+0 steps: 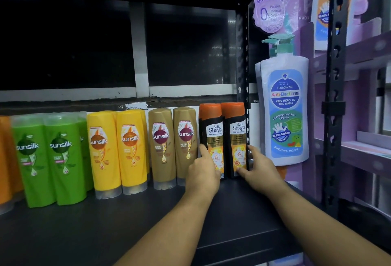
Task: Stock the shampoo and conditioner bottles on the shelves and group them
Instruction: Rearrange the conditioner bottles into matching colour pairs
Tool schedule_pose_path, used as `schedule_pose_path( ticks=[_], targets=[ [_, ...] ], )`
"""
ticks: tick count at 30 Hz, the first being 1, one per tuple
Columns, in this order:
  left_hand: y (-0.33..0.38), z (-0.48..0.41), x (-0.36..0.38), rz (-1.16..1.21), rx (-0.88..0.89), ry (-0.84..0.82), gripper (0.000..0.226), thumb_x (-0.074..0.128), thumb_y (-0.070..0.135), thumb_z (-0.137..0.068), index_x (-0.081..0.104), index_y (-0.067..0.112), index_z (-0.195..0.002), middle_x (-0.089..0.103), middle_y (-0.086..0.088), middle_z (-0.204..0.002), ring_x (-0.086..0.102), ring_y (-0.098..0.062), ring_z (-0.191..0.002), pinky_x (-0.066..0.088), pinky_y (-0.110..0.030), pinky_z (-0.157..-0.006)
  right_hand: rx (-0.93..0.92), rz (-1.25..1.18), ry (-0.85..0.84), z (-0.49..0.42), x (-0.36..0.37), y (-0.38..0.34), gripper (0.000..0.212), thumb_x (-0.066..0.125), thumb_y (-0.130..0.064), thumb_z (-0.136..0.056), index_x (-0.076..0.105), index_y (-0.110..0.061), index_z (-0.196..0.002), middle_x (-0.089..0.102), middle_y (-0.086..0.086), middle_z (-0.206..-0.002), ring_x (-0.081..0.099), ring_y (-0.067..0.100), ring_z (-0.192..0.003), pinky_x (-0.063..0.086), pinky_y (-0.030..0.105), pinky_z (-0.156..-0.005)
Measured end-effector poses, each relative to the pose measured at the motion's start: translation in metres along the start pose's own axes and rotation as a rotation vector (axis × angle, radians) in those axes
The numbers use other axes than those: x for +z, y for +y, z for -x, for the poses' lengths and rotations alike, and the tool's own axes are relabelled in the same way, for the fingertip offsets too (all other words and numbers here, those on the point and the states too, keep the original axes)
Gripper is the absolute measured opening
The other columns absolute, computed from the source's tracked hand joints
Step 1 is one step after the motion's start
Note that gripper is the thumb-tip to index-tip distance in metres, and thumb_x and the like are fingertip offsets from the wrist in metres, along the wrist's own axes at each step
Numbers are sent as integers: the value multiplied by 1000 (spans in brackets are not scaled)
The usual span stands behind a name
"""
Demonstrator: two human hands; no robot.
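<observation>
Both my hands at the right edge of the shelf (148,223).
Fingers of my left hand (203,172) grip the left Safi Shayla bottle (212,136); those of my right hand (261,170) grip the right Safi Shayla bottle (236,136).

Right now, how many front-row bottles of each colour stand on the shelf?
Green bottles: 2
Yellow bottles: 2
Gold bottles: 2
Black bottles with orange caps: 2
Orange bottle, cut off at the left edge: 1
Total: 9

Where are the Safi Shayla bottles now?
Head view, right end of the shelf: the Safi Shayla bottles stand between the gold Sunsilk bottles and the black upright post, held by the left hand and right hand.
</observation>
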State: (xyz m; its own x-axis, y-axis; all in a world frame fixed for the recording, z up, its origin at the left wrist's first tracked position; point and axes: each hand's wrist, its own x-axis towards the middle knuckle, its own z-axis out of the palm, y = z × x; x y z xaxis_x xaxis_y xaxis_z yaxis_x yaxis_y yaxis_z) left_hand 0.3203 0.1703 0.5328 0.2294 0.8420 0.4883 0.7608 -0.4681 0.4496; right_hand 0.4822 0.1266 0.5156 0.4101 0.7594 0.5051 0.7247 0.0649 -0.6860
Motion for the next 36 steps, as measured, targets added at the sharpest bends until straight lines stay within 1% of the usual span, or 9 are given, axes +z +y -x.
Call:
schedule_pose_path(
  ticks=[6,10,13,16,20,24,30,33,36],
  targets=[
    [-2,-3,-1,7,-13,-24,65,74,25,-94,30,18,-141,65,-10,-125,66,-31,-112,57,-39,-82,-22,49,2,1,0,-1,54,75,-17,-86,50,-28,-132,68,-9,-114,66,15,-105,55,39,-97],
    [-7,-6,-2,12,-25,-49,62,75,29,-93,38,16,-141,65,-9,-126,65,-30,-115,56,-39,-83,-25,80,-8,2,0,-2,50,73,-18,-87,50,-31,-130,69,-9,-110,66,13,-102,55,36,-94],
    [-9,-7,-5,-2,-6,-17,49,74,33,-93,52,15,-134,67,-7,-122,65,-28,-113,57,-38,-86,-18,88,-17,4,0,-2,50,72,-19,-87,51,-32,-131,71,-11,-111,67,11,-103,56,37,-95],
    [-11,-6,-10,4,12,1,31,70,35,-96,62,16,-118,67,-5,-115,65,-25,-107,55,-35,-82,-20,117,-7,4,-1,-2,47,72,-21,-84,54,-34,-125,71,-15,-107,67,8,-99,57,37,-92],
    [-12,-4,-12,2,13,-7,26,67,37,-98,64,16,-114,66,-6,-113,65,-25,-106,54,-35,-81,-10,163,14,6,-1,-6,44,74,-27,-82,55,-34,-121,69,-15,-101,67,7,-92,58,37,-87],
    [-12,-4,-11,-16,25,-14,26,64,36,-100,63,13,-114,65,-7,-113,63,-27,-107,49,-34,-77,-8,177,21,6,-2,-7,50,76,-27,-85,52,-29,-129,66,-17,-103,67,11,-98,57,36,-89],
    [-14,-5,-10,13,26,-10,27,65,37,-100,64,15,-115,66,-6,-114,64,-26,-106,53,-35,-79,21,170,27,3,-1,-6,52,78,-29,-85,52,-28,-129,66,-16,-105,63,7,-92,53,30,-85],
    [-16,-1,-14,36,35,4,25,66,37,-98,65,14,-108,67,-5,-107,65,-25,-101,53,-34,-75,29,141,102,7,-1,-10,54,79,-29,-83,49,-26,-128,58,-13,-108,54,7,-91,41,24,-80],
    [-20,8,-28,10,81,-8,26,65,41,-98,66,16,-104,67,-2,-101,66,-23,-96,52,-33,-70,-6,188,226,11,-4,-13,58,78,-40,-83,47,-22,-128,54,-5,-115,56,14,-101,44,29,-80]
  ],
)
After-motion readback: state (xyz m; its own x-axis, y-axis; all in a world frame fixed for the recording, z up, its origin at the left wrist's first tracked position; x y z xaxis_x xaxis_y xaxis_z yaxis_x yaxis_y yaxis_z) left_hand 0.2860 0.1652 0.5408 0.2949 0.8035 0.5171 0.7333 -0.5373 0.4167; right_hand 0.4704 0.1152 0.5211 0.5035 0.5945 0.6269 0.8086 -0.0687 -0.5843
